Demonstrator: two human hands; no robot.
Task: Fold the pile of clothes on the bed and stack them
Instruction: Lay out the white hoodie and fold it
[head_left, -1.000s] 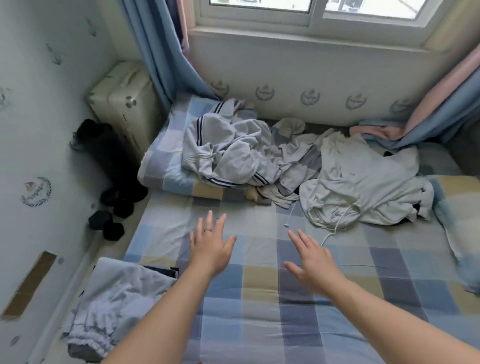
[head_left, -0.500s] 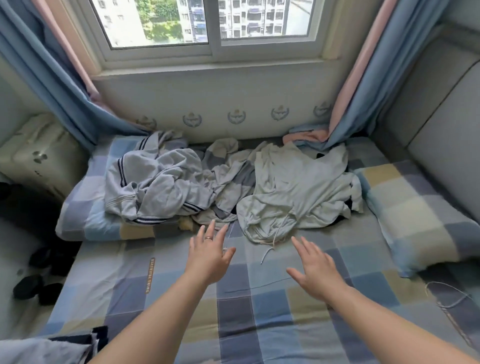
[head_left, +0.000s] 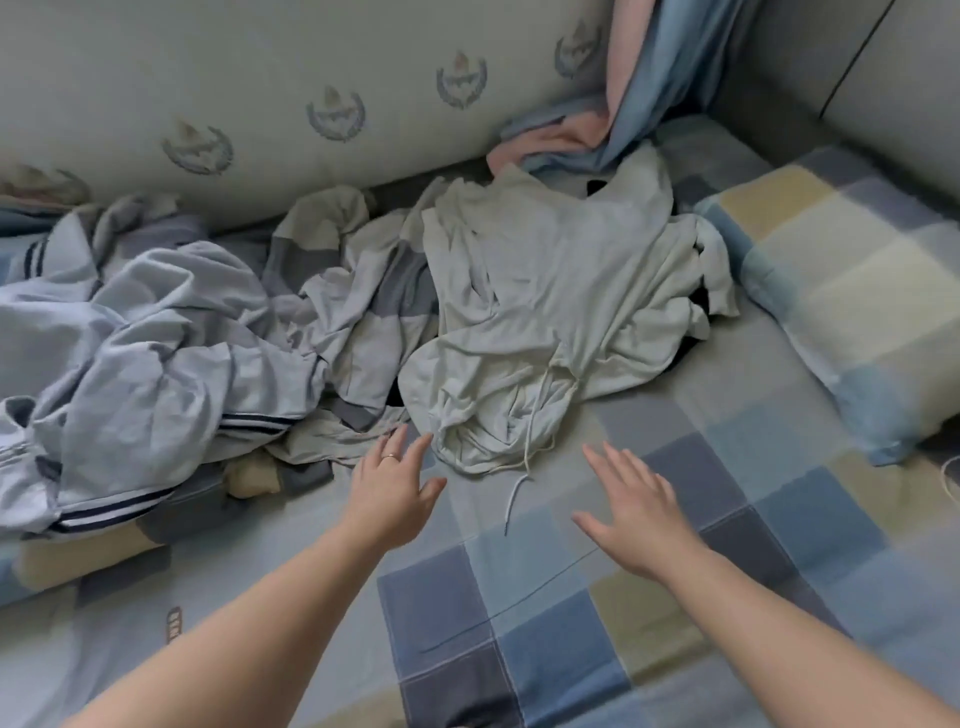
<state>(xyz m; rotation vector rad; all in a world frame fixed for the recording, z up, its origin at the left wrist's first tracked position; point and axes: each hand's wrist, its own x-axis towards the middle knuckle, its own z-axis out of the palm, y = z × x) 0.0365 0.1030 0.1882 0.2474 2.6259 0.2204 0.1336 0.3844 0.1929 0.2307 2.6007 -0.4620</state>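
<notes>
Both hands empty, fingers spread, palms down over the bed (head_left: 545, 613). Left hand (head_left: 390, 494), ring on one finger, sits just short of the clothes pile (head_left: 322, 322); whether its fingertips touch the cloth cannot be told. Right hand (head_left: 636, 512) is near the hoodie (head_left: 550, 312), apart from it. The pile lies unfolded along the wall (head_left: 208, 78): striped jacket (head_left: 130, 343) left, hoodie right, its drawstring (head_left: 519, 488) trailing onto the sheet. Pillow (head_left: 857, 291) at far right.

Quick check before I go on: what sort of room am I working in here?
Most likely a bedroom: a bed with a checked sheet, a matching pillow, curtains hanging to the mattress, and a pile of unfolded clothes.
</notes>
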